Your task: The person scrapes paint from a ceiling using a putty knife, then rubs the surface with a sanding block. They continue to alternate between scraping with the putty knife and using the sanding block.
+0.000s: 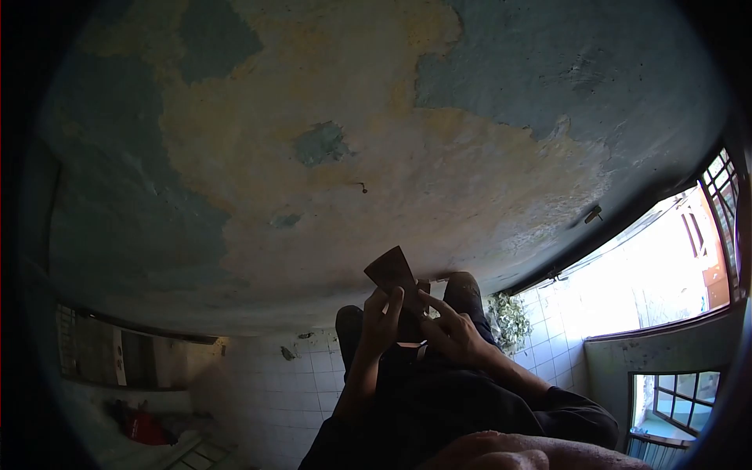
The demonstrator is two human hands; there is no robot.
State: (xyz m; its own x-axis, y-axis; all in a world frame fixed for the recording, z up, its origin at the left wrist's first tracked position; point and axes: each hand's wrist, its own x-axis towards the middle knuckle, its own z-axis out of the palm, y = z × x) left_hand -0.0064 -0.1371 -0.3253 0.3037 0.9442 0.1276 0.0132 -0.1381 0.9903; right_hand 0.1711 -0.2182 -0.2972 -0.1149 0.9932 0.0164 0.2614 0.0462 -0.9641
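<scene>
Brown card (pixel 389 270), flat and rectangular with a dull, leathery look, held up at centre frame against the ceiling, tilted so one corner points up and left. Pinched along its lower edge by both hands together: left hand (pixel 380 323) closed on the lower left side, fingers (pixel 394 301) pressed flat to the face; right hand (pixel 453 333) meeting it from the right, fingers (pixel 429 304) stretched to the lower right edge. Exact material of the card hard to tell in the dim light.

Below the hands, bare forearms running down toward the near edge, over dark cloth (pixel 439 407) in soft folds. Two dark rounded shapes, likely knees (pixel 462 288), rising just behind the hands. At the very near edge, a pinkish blurred bulge (pixel 509 453), too close to make out.

Overhead, a rough plaster ceiling (pixel 329 141), blue-green paint peeled away in large patches to a yellow-cream layer, a small hook (pixel 363 187) near the middle. Far below it, a white square-tiled wall (pixel 305 376). To the right, a bright window (pixel 650 266) with barred panes and a leafy plant (pixel 509 317) beside it. Lower left, a red object (pixel 145 428) on a pale ledge, well apart from the hands.
</scene>
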